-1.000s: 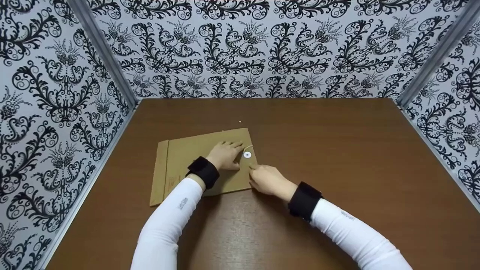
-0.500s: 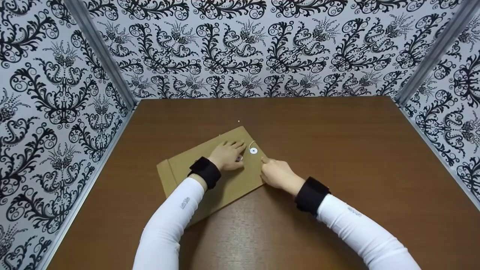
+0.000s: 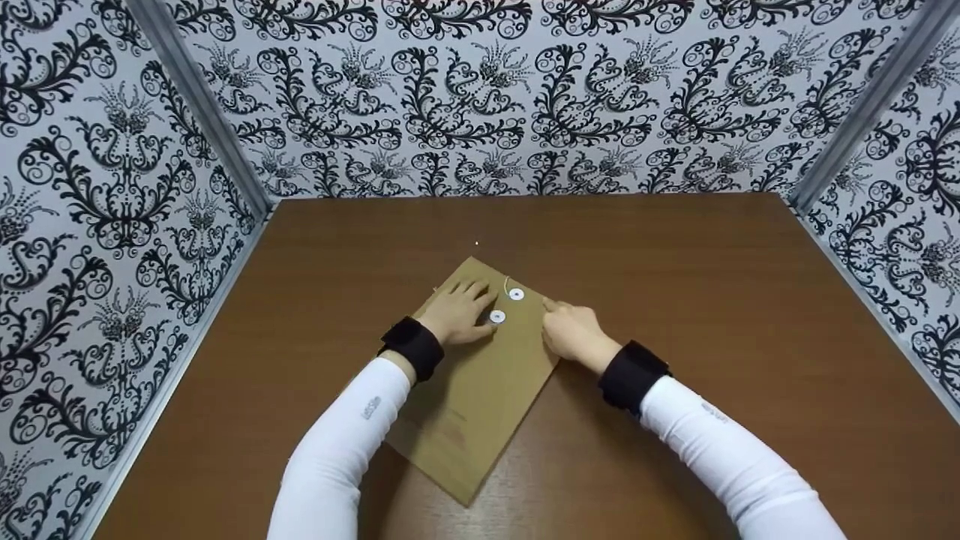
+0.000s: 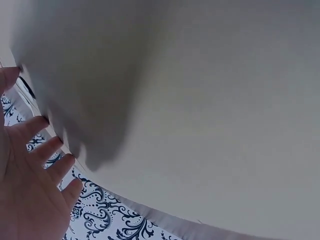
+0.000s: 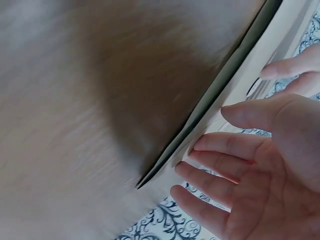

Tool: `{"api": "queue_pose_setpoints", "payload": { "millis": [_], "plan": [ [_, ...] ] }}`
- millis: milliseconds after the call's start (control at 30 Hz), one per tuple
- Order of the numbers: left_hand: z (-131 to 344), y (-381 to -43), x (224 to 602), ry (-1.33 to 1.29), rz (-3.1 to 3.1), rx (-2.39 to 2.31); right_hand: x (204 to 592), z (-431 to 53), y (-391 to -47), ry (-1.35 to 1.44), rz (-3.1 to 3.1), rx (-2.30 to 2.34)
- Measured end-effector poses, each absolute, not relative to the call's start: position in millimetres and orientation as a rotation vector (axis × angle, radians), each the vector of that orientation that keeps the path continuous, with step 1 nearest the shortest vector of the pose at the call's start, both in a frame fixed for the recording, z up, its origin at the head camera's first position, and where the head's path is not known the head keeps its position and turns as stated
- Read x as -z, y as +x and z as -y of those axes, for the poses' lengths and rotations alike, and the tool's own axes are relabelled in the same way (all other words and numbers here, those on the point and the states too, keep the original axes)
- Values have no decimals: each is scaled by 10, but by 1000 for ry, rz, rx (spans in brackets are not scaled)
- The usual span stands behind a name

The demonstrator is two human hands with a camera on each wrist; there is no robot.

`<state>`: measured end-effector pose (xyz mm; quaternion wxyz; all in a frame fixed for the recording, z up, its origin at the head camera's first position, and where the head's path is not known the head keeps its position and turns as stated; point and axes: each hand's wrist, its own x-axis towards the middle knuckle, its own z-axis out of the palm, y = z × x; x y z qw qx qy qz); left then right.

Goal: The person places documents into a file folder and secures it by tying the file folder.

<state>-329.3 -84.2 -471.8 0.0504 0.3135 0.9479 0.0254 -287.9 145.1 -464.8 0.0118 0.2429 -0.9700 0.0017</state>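
Note:
A brown kraft envelope [image 3: 495, 382] lies slanted on the table, one corner toward the near edge. Two white button discs are on it: one disc [image 3: 516, 294] near its upper right edge with a short loop of string, another disc [image 3: 497, 317] just below. My left hand [image 3: 459, 313] rests spread on the upper part of the envelope, its thumb beside the lower disc. At the right corner, my right hand [image 3: 576, 331] pinches the edge with curled fingers. In the right wrist view, the thumb and fingers of the right hand [image 5: 265, 165] meet the envelope's edge.
The brown wooden table [image 3: 675, 270] spreads around the envelope. Patterned black-and-white walls [image 3: 480, 97] enclose its back and sides, with grey corner posts [image 3: 202, 105]. A tiny white speck [image 3: 476, 243] lies just beyond the envelope.
The envelope has turned counterclockwise, its left end swinging down toward the near edge. My right hand moved right and slightly up with its edge. The lower disc, hidden before, now shows beside my left hand.

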Motion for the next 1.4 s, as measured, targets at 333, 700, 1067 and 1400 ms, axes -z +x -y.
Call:
{"api": "queue_pose_setpoints", "payload": {
  "millis": [333, 700, 1067, 1400],
  "plan": [
    [872, -3293, 4741, 937, -2843, -60, 4605, -1601, -3063, 699, 3153, 71],
    [818, -3260, 4737, 964, -2815, -48, 4596, -1770, -3227, 570, 3300, 29],
    [890, -3311, 4789, 987, -2815, -160, 4634, -1885, -3304, 678, 3344, -153],
    [900, -3299, 4827, 932, -2850, -220, 4662, -1965, -3335, 818, 3247, -396]
  ]
}}
